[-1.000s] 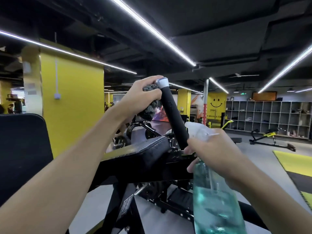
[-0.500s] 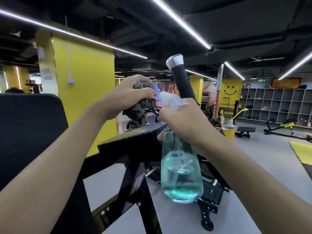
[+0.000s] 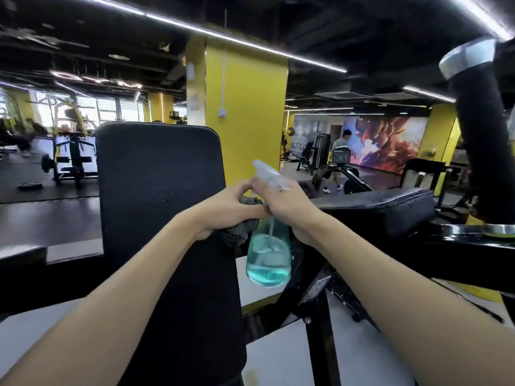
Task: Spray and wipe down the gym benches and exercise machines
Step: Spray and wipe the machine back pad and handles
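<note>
1. gym hall, with a yellow pillar behind an upright black back pad.
2. left hand: fingers curled round a dark cloth at the pad's right edge.
3. right hand grips the spray bottle by its neck, touching the left hand.

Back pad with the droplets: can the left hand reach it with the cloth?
Probably yes. The left hand grips the cloth at the right edge of the back pad, with nothing between it and the droplets; the right hand and bottle sit on its other side.
</note>
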### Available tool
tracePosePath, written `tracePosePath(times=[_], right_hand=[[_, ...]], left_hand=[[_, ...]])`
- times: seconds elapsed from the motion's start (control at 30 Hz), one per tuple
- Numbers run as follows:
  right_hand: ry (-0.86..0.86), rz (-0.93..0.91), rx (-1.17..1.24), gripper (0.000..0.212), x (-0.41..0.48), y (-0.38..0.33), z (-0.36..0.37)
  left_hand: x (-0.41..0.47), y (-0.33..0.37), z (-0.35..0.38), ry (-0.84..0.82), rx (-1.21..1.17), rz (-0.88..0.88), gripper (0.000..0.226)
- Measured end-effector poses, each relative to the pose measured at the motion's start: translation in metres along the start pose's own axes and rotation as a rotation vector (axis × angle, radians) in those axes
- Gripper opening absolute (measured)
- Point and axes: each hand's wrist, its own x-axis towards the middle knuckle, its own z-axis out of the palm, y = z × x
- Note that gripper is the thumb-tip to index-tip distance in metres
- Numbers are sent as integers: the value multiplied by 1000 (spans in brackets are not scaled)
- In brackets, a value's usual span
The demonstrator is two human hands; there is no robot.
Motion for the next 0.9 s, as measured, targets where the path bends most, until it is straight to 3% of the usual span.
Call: tracePosePath(times=[0.13,0.17,0.23,0.4,0.57,0.63,0.73,0.9], right_hand=[[86,242,10,103,16,37,25],[98,280,0,94,19,49,28],[147,336,-33,49,16,62,33],[98,472,-120,28,21,105,43],[30,563,-63,29,15,134,44],[-3,592,-53,45,13,150,47],[-47,636,-45,50,7,169,50],[-15,670,38,52,11,183,61]], left_hand=[[4,-40,11,100,-84,-88,49],[7,-49,15,135,-102,-109,46],[14,-62,24,204,-104,-150,43],[32,-105,58,326,-100,-260,39],[47,-136,85,339,-122,-324,41],[51,-146,94,360,-90,-386,37],[53,-157,105,367,-33,-466,37],[67,-174,107,334,18,-527,63]])
